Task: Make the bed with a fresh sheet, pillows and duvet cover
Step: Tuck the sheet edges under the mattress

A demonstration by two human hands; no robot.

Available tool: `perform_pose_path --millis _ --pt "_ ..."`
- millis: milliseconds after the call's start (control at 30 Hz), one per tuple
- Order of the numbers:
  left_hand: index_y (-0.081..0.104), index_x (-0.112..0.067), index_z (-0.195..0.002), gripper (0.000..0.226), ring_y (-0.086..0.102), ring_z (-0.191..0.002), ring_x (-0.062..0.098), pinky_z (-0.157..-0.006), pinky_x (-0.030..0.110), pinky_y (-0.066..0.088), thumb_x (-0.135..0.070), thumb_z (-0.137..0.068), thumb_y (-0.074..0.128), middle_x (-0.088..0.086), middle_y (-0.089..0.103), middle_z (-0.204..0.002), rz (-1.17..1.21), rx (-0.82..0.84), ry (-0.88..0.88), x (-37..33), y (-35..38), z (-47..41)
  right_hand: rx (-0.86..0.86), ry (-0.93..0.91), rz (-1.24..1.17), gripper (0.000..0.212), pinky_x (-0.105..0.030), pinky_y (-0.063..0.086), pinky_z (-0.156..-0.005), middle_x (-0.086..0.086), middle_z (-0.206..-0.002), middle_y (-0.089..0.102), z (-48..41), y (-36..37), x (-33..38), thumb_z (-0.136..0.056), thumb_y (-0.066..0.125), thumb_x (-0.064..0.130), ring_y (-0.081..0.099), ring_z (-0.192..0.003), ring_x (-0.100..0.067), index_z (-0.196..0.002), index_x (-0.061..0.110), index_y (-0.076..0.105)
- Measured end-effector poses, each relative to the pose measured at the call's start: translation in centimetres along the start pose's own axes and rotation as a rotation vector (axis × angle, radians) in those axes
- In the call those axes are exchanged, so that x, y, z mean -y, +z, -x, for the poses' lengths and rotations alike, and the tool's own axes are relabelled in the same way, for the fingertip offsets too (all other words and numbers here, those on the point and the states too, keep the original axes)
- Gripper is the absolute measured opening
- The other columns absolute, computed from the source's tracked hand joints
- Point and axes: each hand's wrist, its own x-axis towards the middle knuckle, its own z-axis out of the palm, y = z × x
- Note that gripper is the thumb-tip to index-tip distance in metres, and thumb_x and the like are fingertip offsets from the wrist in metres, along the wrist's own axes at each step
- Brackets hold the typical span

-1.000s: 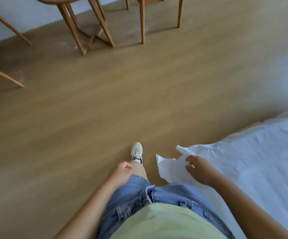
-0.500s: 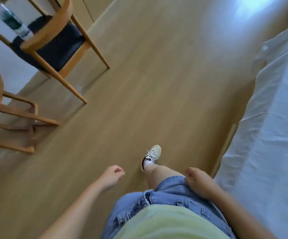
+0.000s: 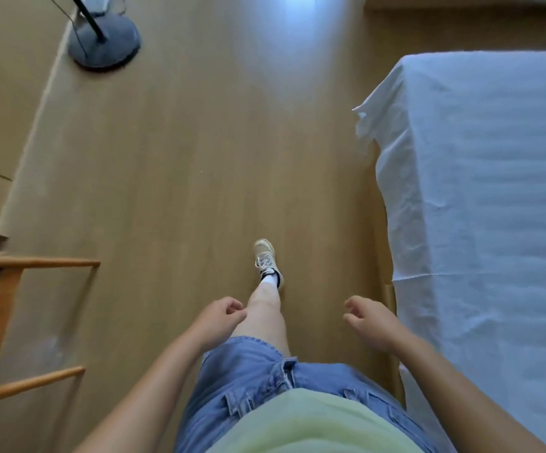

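Hanging empty, fingers point(image 3: 354, 301) loosely curled, the right hand point(image 3: 373, 323) is just beside the draped sheet point(image 3: 480, 197), the left hand point(image 3: 218, 323) farther off.

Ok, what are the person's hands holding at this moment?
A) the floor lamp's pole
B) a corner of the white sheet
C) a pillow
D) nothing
D: the left hand and right hand hang loosely curled and empty over the wooden floor, apart from the white sheet.

You wear a pale yellow-green fabric top point(image 3: 301, 423) over light blue denim shorts point(image 3: 248, 364) with belt loops. Your one visible foot has a cream lace-up sneaker point(image 3: 264, 253) and a white ankle sock point(image 3: 270, 282) edged in black. Your left hand point(image 3: 219, 322) and right hand point(image 3: 373, 322) are bare, like both forearms.
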Motion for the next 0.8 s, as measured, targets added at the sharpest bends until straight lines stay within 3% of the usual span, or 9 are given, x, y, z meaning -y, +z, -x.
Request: perform_pose_path --millis 133,233,400,567,667,800 --pt "0.062 -0.014 -0.102 0.013 0.059 -0.092 0.017 -0.083 0.028 0.044 -0.019 -0.091 0.056 0.004 0.065 -0.102 -0.115 0.035 -0.001 -7.8 -6.2 -9.4 -0.013 0.144 -0.064 0.031 -0.023 0.048 -0.081 0.0 -0.115 0.061 -6.7 -7.5 2.0 -0.096 0.046 0.027 0.057 -0.094 -0.011 -0.124 0.017 0.054" --pt "0.06 -0.016 -0.096 0.007 0.058 -0.083 0.017 -0.078 0.028 0.045 -0.019 -0.091 0.055 0.004 0.065 -0.095 -0.196 0.072 0.026 -15.1 -11.8 -15.7 -0.034 0.202 -0.13 0.028 -0.023 0.045 -0.073 0.005 -0.102 0.06 -10.8 -13.5 3.9 -0.093 0.046 0.028 0.056 -0.09 -0.012 -0.118 0.019 0.056" --pt "0.061 -0.017 -0.096 0.009 0.056 -0.082 0.017 -0.073 0.025 0.043 -0.022 -0.092 0.055 0.002 0.063 -0.091 -0.402 0.131 0.104 -28.7 -19.4 -25.4 -0.113 0.26 -0.323 0.026 -0.026 0.044 -0.072 0.008 -0.092 0.061 -17.6 -23.1 6.2 -0.091 0.046 0.026 0.056 -0.084 -0.01 -0.114 0.019 0.056" --pt "0.061 -0.014 -0.091 0.007 0.056 -0.073 0.018 -0.069 0.025 0.044 -0.014 -0.091 0.054 0.003 0.063 -0.081 -0.356 0.122 0.124 -41.9 -22.5 -34.8 -0.153 0.248 -0.425 0.014 -0.028 0.043 -0.073 0.005 -0.093 0.059 -27.4 -33.5 6.7 -0.092 0.047 0.026 0.056 -0.087 -0.014 -0.099 0.021 0.057" --pt "0.062 -0.008 -0.099 0.013 0.054 -0.07 0.017 -0.063 0.025 0.044 -0.012 -0.093 0.051 0.004 0.062 -0.082 -0.34 0.113 0.101 -49.5 -22.8 -39.4 -0.262 0.252 -0.538 0.018 -0.027 0.04 -0.076 0.005 -0.098 0.058 -33.4 -42.9 6.2 -0.093 0.05 0.024 0.054 -0.092 -0.014 -0.108 0.018 0.057" --pt "0.06 -0.01 -0.112 0.025 0.055 -0.082 0.017 -0.073 0.03 0.044 -0.022 -0.093 0.05 0.004 0.064 -0.102 -0.576 0.188 0.16 -59.8 -23.7 -44.7 -0.274 0.234 -0.521 0.019 -0.03 0.042 -0.075 -0.004 -0.098 0.062 -38.7 -53.9 6.0 -0.092 0.049 0.024 0.054 -0.086 -0.017 -0.102 0.011 0.058"
